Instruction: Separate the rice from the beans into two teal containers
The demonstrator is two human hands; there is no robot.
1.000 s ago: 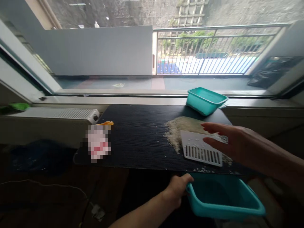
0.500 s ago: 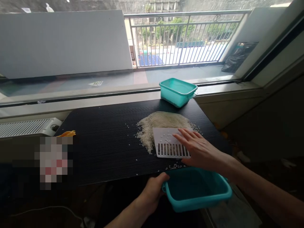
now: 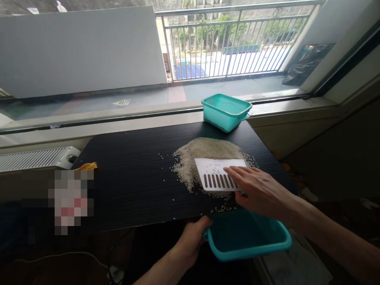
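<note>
A heap of white rice [image 3: 208,150] lies on the black table [image 3: 133,174]. On its near side rests a white slotted plastic panel [image 3: 218,174]. My right hand [image 3: 258,192] lies on the panel's right near corner, fingers stretched over it. My left hand [image 3: 192,239] grips the left rim of a teal plastic bin [image 3: 249,235] held below the table's front edge, under the panel. Loose grains sit at the table edge above the bin.
A second teal bin [image 3: 225,111] stands at the table's far edge by the windowsill. A blurred packet [image 3: 71,200] and an orange scrap [image 3: 86,166] lie at the table's left end. A radiator [image 3: 35,158] is at left.
My right hand came down onto the slotted panel and has drawn it a little nearer the table edge. My left hand keeps hold of the teal bin.
</note>
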